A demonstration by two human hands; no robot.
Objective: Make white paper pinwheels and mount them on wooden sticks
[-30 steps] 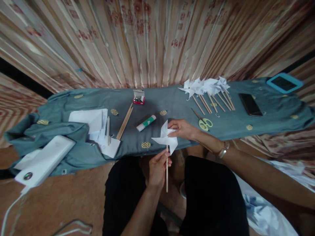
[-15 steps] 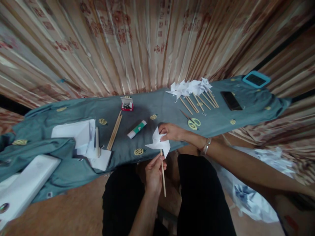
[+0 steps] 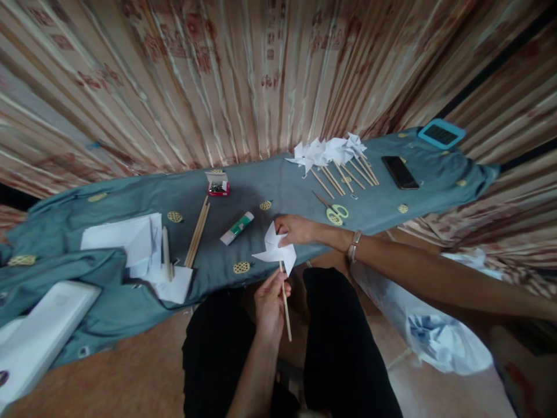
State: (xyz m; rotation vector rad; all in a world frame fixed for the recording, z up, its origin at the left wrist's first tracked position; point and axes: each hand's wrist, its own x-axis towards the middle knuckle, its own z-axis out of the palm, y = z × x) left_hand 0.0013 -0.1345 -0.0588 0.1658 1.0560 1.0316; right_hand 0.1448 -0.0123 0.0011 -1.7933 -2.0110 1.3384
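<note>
The person is sitting at a low table covered with a blue-gray cloth (image 3: 304, 186). The left hand (image 3: 270, 302) is pinching a thin wooden stick (image 3: 285, 305) between the thumb and fingers, holding it almost straight up. On top of the stick is sitting a white paper pinwheel (image 3: 275, 251), just over the near edge of the table. The right hand (image 3: 296, 230) is reaching across and pressing its fingertips on the middle and top fold of the pinwheel. The paper looks very light and thin, so it would likely bend or rip if squeezed hard; the middle, where the folds meet, seems the safest spot to touch. The stick looks stiff but skinny, so it is probably best held low down, as the left hand is doing. Farther back on the cloth are lying a glue stick (image 3: 236, 227), a bunch of spare sticks (image 3: 196, 232), yellow scissors (image 3: 334, 212), a small red box (image 3: 218, 186), a pile of finished pinwheels (image 3: 326, 152) and white paper sheets (image 3: 130, 241).
</note>
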